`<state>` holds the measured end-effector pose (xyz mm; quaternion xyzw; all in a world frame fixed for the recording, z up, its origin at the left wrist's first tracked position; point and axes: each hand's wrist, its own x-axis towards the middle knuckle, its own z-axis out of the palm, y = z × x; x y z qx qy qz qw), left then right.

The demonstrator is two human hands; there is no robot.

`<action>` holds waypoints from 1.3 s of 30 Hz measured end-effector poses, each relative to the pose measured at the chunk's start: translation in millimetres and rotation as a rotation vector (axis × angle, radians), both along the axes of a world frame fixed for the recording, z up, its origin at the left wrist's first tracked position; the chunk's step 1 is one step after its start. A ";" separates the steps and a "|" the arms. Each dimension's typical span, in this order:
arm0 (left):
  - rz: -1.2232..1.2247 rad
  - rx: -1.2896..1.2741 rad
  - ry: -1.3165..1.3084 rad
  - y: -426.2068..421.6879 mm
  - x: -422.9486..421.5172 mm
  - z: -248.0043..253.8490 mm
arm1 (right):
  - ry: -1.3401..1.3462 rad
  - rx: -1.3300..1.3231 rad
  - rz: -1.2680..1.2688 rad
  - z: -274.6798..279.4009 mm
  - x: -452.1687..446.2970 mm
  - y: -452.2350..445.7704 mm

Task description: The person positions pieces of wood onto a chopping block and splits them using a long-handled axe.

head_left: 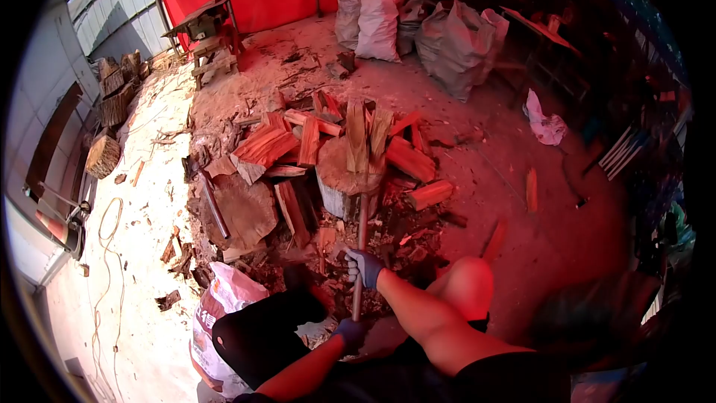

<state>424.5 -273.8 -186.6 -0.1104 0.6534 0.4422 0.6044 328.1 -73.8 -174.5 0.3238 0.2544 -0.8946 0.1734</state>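
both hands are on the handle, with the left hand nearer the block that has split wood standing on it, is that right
Not quite: the head view shows the right hand nearer the block, with the left hand farther back. Both hands are on the handle, and split wood is standing on the block.
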 end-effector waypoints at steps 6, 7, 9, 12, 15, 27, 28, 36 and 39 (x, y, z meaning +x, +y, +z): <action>0.020 -0.051 0.547 0.8 12.9 58.1 | -0.158 0.260 -0.069 14.6 -4.5 -24.0; -0.015 -0.125 0.619 0.7 18.4 54.3 | -0.158 0.267 -0.061 8.1 -2.2 -23.4; -0.028 -0.163 0.696 -5.7 28.3 -6.4 | -0.163 0.279 -0.067 16.2 5.3 -28.2; 0.024 -0.028 0.686 -8.0 16.2 -6.8 | 0.017 0.252 -0.122 45.0 5.6 -30.0; 0.105 0.083 0.698 19.0 -20.1 44.2 | 0.091 0.344 -0.227 107.9 -20.2 -17.5; 0.201 0.418 0.810 62.5 -73.2 40.5 | 0.336 0.749 -0.399 148.0 -48.2 6.8; 0.171 0.343 0.753 52.3 -56.9 22.4 | 0.173 0.756 -0.374 122.7 -44.8 2.1; 0.144 0.109 0.334 2.2 5.3 33.8 | -0.157 0.494 -0.185 65.2 -10.3 -28.8; 0.129 0.109 0.469 5.4 15.9 22.2 | -0.101 0.388 -0.148 60.5 0.6 -20.6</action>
